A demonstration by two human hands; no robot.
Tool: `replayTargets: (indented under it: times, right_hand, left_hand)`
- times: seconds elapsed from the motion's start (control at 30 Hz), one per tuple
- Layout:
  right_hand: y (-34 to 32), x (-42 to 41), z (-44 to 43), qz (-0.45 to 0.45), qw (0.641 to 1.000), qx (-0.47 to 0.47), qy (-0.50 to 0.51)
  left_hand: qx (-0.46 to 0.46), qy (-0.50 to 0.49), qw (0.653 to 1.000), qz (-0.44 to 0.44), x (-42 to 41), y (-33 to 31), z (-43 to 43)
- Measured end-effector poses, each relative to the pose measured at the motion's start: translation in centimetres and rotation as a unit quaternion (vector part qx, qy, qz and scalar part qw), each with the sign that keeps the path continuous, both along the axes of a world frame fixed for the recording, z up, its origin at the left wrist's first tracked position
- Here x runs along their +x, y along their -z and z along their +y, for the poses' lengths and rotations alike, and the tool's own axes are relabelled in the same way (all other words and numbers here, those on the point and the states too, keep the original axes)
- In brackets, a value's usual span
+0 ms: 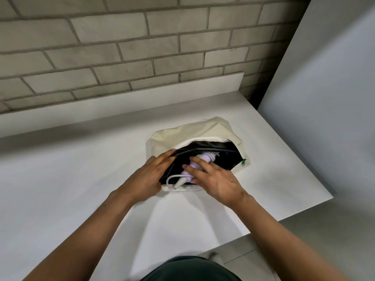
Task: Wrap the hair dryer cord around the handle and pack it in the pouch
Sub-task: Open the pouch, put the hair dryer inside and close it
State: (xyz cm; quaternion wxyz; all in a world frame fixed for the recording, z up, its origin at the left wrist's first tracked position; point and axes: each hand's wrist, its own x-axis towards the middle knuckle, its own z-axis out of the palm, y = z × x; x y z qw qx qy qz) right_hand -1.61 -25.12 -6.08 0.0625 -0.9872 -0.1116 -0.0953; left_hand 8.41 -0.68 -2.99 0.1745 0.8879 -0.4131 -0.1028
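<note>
A cream fabric pouch (194, 131) with a black lining lies open on the white table (81, 179). Inside its mouth sits the lilac hair dryer (193, 166), with white cord wound round its handle and a loop of cord (172, 180) with the plug sticking out at the near edge. My right hand (213, 177) rests on the dryer with fingers laid over it, inside the opening. My left hand (150, 175) holds the left edge of the pouch's opening, fingers pointing along the zip line. A green zip pull (243, 161) hangs at the right end.
A grey brick wall (142, 47) rises behind a raised white ledge (121, 102) at the table's back. The table's right edge (294, 216) runs diagonally close to the pouch, with a pale panel (324, 98) beyond it and floor below.
</note>
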Motion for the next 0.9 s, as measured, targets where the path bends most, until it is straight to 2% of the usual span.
replayTargets:
  times: [0.1,0.3,0.5,0.67,0.73,0.9]
  right_hand:
    - [-1.3,1.0,-0.1,-0.027,0.999,-0.021,0.0]
    - [-2.8,3.6,1.6,0.0,0.999,-0.028,0.02]
    - [-3.9,4.6,2.9,0.046,0.997,-0.043,0.032]
    - [-5.0,5.3,3.6,0.149,0.982,-0.057,0.101]
    - [-4.9,6.0,4.0,0.176,0.974,-0.079,0.119]
    - [-1.5,5.2,4.6,0.117,0.986,-0.052,0.102]
  left_hand:
    - [0.0,-0.013,1.0,-0.022,-0.9,0.4,0.3]
    - [-0.046,-0.055,0.997,-0.001,-2.1,-2.6,-0.4]
    - [-0.046,-0.14,0.987,-0.067,-1.5,-3.2,0.4]
    - [-0.052,-0.042,0.992,-0.109,-4.1,-3.3,-1.5]
    - [-0.048,-0.03,0.994,-0.095,-4.7,-3.0,-2.0]
    - [-0.082,-0.116,0.99,0.004,-2.1,-3.3,-1.5]
